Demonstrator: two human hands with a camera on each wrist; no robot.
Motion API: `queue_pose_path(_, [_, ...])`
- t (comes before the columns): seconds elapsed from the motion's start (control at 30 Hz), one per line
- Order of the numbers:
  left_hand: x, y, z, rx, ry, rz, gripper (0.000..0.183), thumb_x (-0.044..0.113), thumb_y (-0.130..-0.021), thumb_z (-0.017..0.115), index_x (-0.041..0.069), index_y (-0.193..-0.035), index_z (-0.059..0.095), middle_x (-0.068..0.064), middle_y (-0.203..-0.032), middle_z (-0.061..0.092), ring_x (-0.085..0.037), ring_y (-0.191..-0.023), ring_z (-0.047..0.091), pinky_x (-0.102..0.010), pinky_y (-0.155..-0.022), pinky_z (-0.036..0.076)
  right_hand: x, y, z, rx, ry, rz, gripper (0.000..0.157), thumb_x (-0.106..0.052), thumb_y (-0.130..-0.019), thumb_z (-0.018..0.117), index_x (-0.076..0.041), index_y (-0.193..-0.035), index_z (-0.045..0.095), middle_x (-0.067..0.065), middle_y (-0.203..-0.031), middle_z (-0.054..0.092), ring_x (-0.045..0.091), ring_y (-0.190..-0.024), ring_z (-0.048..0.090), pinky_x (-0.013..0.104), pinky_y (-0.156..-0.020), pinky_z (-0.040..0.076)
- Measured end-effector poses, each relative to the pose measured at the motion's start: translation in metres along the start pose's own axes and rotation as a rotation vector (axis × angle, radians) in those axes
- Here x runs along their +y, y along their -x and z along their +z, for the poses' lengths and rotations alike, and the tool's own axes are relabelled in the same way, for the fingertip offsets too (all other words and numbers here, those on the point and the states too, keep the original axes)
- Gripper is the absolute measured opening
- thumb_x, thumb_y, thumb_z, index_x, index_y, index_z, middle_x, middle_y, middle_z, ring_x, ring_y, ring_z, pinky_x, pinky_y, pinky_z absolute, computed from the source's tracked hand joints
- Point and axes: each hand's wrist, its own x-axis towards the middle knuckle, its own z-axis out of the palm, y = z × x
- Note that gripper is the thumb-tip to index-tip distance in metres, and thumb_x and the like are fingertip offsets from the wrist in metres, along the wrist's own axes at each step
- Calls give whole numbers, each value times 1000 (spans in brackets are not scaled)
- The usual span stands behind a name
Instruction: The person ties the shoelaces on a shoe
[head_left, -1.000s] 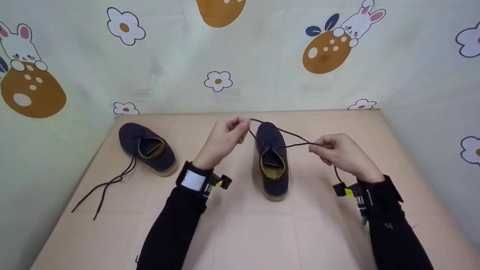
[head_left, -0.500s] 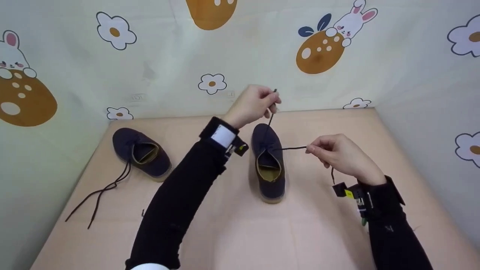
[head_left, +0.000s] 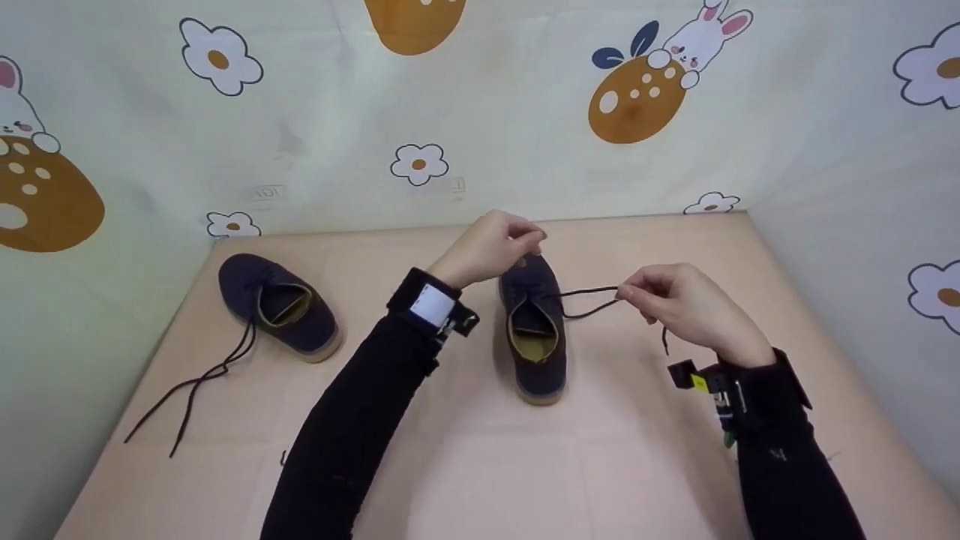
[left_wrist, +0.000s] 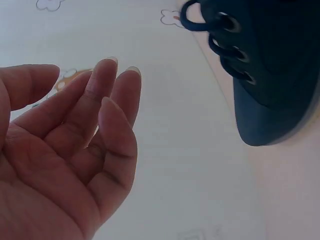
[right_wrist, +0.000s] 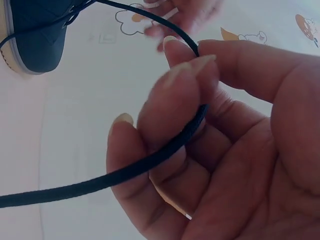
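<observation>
A dark navy lace-up shoe [head_left: 541, 382] stands in the middle of the table in the head view, its heel towards me. My right hand [head_left: 679, 307] pinches a dark shoelace [head_left: 589, 290] to the right of this shoe. A second strand droops beneath it and reaches near the same fingertips. Below the right hand hangs a lace tail, seen crossing the fingers in the right wrist view. Over the shoe's toe hovers my left hand [head_left: 491, 246], fingers loosely curled. The left wrist view shows this left hand [left_wrist: 75, 145] holding nothing, with the shoe [left_wrist: 270, 65] beside it.
The matching shoe [head_left: 319, 330] lies angled at the left, its two laces [head_left: 217, 369] trailing towards the front left. Fabric walls [head_left: 322, 112] with rabbit and flower prints enclose the peach table [head_left: 487, 480] behind and at the sides.
My left hand let go of a lace it held raised above the toe, then came down. That lace dropped away to the right. The right hand keeps its pinch, nearly still.
</observation>
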Motion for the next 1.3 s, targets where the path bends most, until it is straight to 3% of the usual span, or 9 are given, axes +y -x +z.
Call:
queue_pose_path(0.27, [-55, 43, 1, 142, 163, -3, 26, 21, -103, 56, 3, -108, 74, -8, -90, 72, -23, -78, 67, -36, -76, 53, 9, 0, -5, 42, 107, 50, 20, -29, -100, 61, -13, -99, 73, 2, -81, 64, 20, -72, 52, 30, -64, 41])
queue_pose_path(0.43, [-62, 55, 1, 156, 149, -15, 23, 20, -102, 56, 8, -103, 76, -10, -87, 72, -22, -75, 66, -36, -73, 53, 6, -7, -10, 33, 181, 36, 22, -30, -100, 61, -12, -96, 72, 0, -77, 62, 20, -68, 49, 32, -62, 39])
queue_pose_path(0.57, [-58, 61, -5, 155, 123, 2, 24, 20, -103, 54, 8, -99, 75, -12, -86, 71, -23, -73, 65, -33, -71, 53, -22, -36, -8, -7, 199, -3, 24, -32, -100, 60, -12, -94, 72, 0, -69, 54, 18, -62, 46, 33, -59, 37])
queue_pose_path(0.7, [-54, 68, -11, 109, 99, 18, 25, 23, -103, 55, 9, -97, 75, -7, -82, 70, -19, -70, 64, -32, -69, 53, -63, -79, 8, -103, -38, -39, 27, -32, -101, 58, -9, -108, 72, 7, -77, 63, 21, -68, 56, 31, -65, 48])
queue_pose_path(0.8, [-55, 73, -17, 29, 72, 14, 27, 25, -102, 56, 10, -93, 76, -2, -79, 70, -16, -68, 63, -30, -66, 51, -87, -104, 22, -225, -309, -122, 41, -32, -104, 52, -7, -136, 58, 11, -114, 68, 22, -101, 64, 35, -86, 52])
queue_pose_path(0.9, [-58, 78, -23, -66, 32, 8, 28, 26, -102, 57, 11, -89, 77, -1, -77, 71, -17, -67, 63, -29, -63, 49, -96, -116, 32, -291, -440, -232, 52, -28, -106, 47, -11, -154, 34, 7, -148, 48, 23, -133, 47, 43, -105, 42])
queue_pose_path(1.0, [-59, 77, -22, -103, 11, 22, 28, 24, -101, 57, 10, -86, 77, 0, -76, 71, -20, -68, 64, -29, -63, 48, -88, -112, 36, -210, -286, -282, 45, -24, -106, 49, -11, -148, 44, 4, -146, 50, 20, -134, 46, 44, -107, 39])
queue_pose_path(1.17, [-60, 60, 3, 38, 13, 88, 19, 20, -99, 62, 7, -106, 74, 2, -93, 70, -17, -85, 64, -28, -75, 49, -50, -92, 42, -109, 116, -232, 18, -15, -98, 63, -7, -112, 71, 6, -104, 71, 20, -97, 65, 42, -87, 50])
queue_pose_path(1.3, [-67, 46, 27, 104, -16, 125, 23, 15, -98, 64, 6, -119, 68, -3, -104, 66, -17, -95, 60, -28, -84, 48, -20, -80, 56, -141, 192, -196, 12, -7, -91, 69, -5, -102, 72, 4, -92, 70, 21, -85, 64, 39, -75, 51])
